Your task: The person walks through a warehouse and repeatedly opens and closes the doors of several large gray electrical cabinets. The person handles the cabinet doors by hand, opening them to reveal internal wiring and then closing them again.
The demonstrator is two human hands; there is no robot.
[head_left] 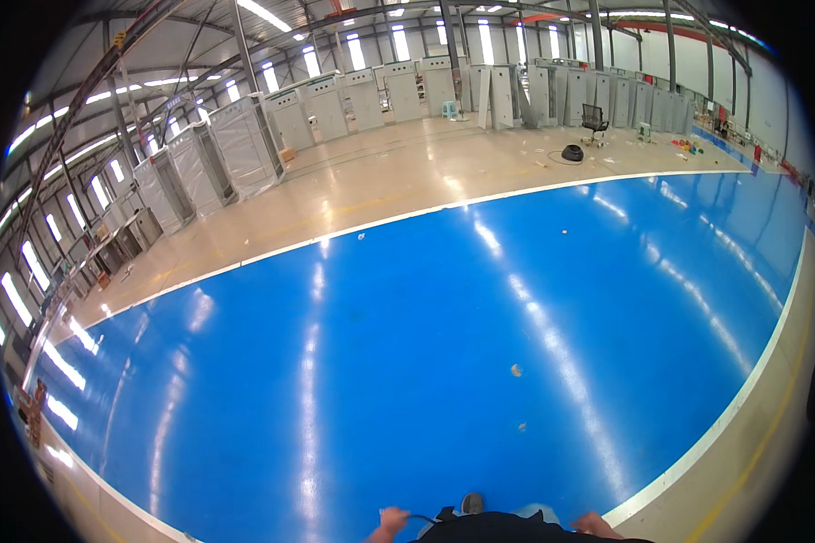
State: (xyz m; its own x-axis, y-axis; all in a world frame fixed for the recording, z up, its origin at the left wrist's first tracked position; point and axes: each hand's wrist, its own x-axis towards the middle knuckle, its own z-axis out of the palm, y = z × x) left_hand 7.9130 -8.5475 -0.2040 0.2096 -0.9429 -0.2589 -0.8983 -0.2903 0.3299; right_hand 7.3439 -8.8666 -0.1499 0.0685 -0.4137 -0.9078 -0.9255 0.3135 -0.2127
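Note:
At the lower edge, left of my dark clothing, my left hand is closed around one end of a thin black cord. The cord curves from the fist toward my body, where its other end is lost against the dark clothing. My right hand is low on the other side of my body, partly cut off by dark cloth. Its fingers are too small and blurred to read. Between the hands, one grey shoe shows on the glossy blue floor.
White border lines frame the blue floor, with beige floor beyond. Tall grey cabinets line the far side. An office chair and a black round object stand at the far right. Small brownish patches mark the blue surface.

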